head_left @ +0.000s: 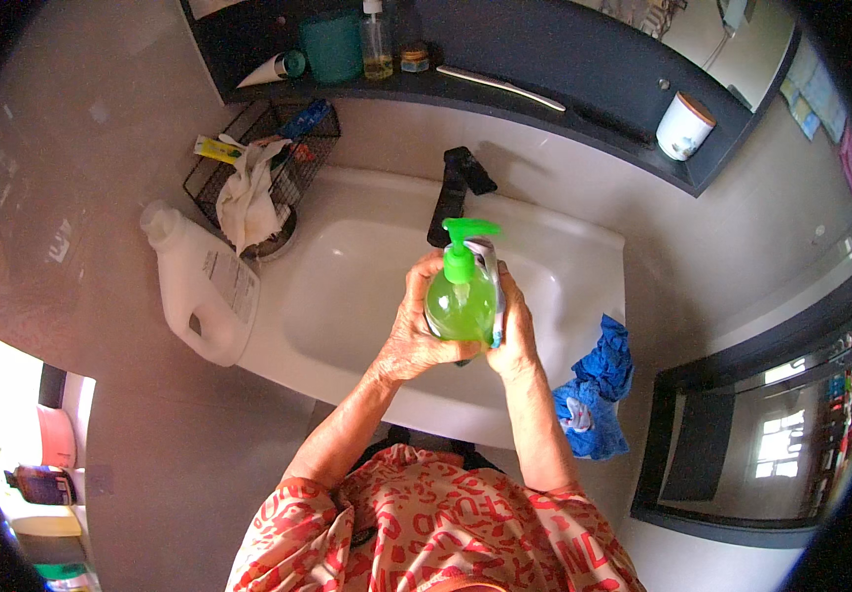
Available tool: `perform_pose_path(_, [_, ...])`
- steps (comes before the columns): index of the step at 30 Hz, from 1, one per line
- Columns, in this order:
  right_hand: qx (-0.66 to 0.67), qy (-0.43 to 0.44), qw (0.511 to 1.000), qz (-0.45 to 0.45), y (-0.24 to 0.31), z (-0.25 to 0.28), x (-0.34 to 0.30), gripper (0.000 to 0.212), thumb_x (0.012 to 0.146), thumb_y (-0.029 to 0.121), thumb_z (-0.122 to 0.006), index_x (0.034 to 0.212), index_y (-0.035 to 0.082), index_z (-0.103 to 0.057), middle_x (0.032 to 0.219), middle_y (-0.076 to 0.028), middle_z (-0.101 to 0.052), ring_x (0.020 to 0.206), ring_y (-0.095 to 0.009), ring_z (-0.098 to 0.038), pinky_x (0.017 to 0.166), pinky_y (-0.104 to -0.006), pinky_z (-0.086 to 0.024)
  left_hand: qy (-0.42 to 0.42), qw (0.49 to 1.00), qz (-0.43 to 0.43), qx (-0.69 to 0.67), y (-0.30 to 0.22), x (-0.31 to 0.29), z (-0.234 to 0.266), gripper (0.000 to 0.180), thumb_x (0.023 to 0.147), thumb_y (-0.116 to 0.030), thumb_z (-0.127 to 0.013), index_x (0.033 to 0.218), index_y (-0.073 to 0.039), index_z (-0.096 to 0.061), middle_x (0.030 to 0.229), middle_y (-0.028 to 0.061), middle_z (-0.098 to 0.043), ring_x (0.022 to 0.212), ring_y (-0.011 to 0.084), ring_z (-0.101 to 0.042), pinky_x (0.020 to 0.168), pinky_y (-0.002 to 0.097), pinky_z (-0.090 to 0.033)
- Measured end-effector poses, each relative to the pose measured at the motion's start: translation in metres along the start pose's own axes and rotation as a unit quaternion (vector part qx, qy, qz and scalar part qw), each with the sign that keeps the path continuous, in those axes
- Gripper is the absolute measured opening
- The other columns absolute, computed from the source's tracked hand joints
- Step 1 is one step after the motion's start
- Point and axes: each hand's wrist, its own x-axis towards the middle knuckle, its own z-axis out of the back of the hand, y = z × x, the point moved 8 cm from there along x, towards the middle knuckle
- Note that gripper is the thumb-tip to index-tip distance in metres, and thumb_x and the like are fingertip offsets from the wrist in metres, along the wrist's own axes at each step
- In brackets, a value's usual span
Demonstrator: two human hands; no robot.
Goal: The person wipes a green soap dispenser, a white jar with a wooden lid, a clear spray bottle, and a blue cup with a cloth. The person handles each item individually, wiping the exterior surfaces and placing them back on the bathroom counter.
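A pump bottle of green liquid soap [458,304] with a bright green pump head is held upright over the sink, between my two hands. My left hand [411,331] is wrapped round its left side, the thumb lying across the lower front. On the opposite side my right hand [517,331] presses against the bottle. A narrow white and purplish strip [490,264], perhaps a cloth, lies between my right hand and the bottle; its kind is hard to make out. The white sink [337,257] lies beneath, with a black tap [449,202] just beyond the bottle.
A white jug [199,281] leans at the sink's left end, near a wire basket [313,148] with a white cloth [251,192]. Blue cloth [599,375] hangs over the right edge. Above, a dark shelf [584,128] holds a white cup [684,126] and a toothbrush [505,87].
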Motion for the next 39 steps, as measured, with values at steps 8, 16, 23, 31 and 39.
perform_pose_path(8, [0.253, -0.049, 0.966, -0.023, -0.033, -0.008, -0.016, 0.039, 0.095, 0.034, -0.035, 0.122, 0.007, -0.045, 0.111, -0.005, -0.054, 0.102, -0.016, -0.053, 0.086, -0.0317, -0.045, -0.090, 0.995, -0.030, 0.033, -0.028, 0.004, 0.004, 0.082, 0.056, -0.012, -0.077, 0.123, -0.008, -0.030, 0.111, 0.0090, -0.048, 0.104, 0.0188, -0.048, 0.090, 0.0344, -0.042])
perform_pose_path(16, [0.271, -0.045, 0.961, -0.039, -0.044, -0.017, -0.039, 0.039, 0.095, 0.030, -0.034, 0.125, 0.006, -0.039, 0.120, -0.006, -0.047, 0.112, -0.016, -0.046, 0.095, -0.0328, -0.038, -0.125, 0.991, -0.016, -0.045, -0.014, 0.005, 0.006, 0.085, 0.057, -0.009, -0.076, 0.124, -0.010, -0.025, 0.105, 0.0072, -0.051, 0.097, 0.0177, -0.053, 0.086, 0.0332, -0.045])
perform_pose_path(23, [-0.041, -0.075, 0.990, 0.110, -0.013, 0.010, -0.025, 0.037, 0.093, 0.029, -0.037, 0.121, 0.006, -0.043, 0.117, -0.007, -0.049, 0.108, -0.019, -0.048, 0.092, -0.0343, -0.042, -0.055, 0.998, 0.002, -0.021, -0.017, 0.001, -0.006, 0.086, 0.056, -0.011, -0.078, 0.124, -0.010, -0.027, 0.108, 0.0067, -0.049, 0.103, 0.0166, -0.049, 0.090, 0.0335, -0.042])
perform_pose_path(31, [-0.028, -0.025, 0.998, 0.040, -0.004, 0.012, -0.013, 0.040, 0.093, 0.030, -0.039, 0.121, 0.003, -0.046, 0.107, -0.009, -0.055, 0.096, -0.016, -0.054, 0.082, -0.0299, -0.045, -0.016, 0.999, 0.002, -0.032, -0.016, -0.005, -0.011, 0.086, 0.055, -0.008, -0.077, 0.126, -0.011, -0.028, 0.112, 0.0060, -0.047, 0.106, 0.0173, -0.047, 0.092, 0.0343, -0.041])
perform_pose_path(39, [-0.385, -0.027, 0.884, 0.264, 0.031, -0.012, -0.043, 0.045, 0.090, 0.027, -0.046, 0.127, 0.002, -0.041, 0.126, -0.018, -0.037, 0.115, -0.032, -0.038, 0.098, -0.0415, -0.030, 0.013, 0.998, 0.003, -0.061, -0.012, -0.002, -0.013, 0.084, 0.056, -0.005, -0.078, 0.124, -0.013, -0.028, 0.112, 0.0062, -0.047, 0.108, 0.0184, -0.047, 0.091, 0.0347, -0.042])
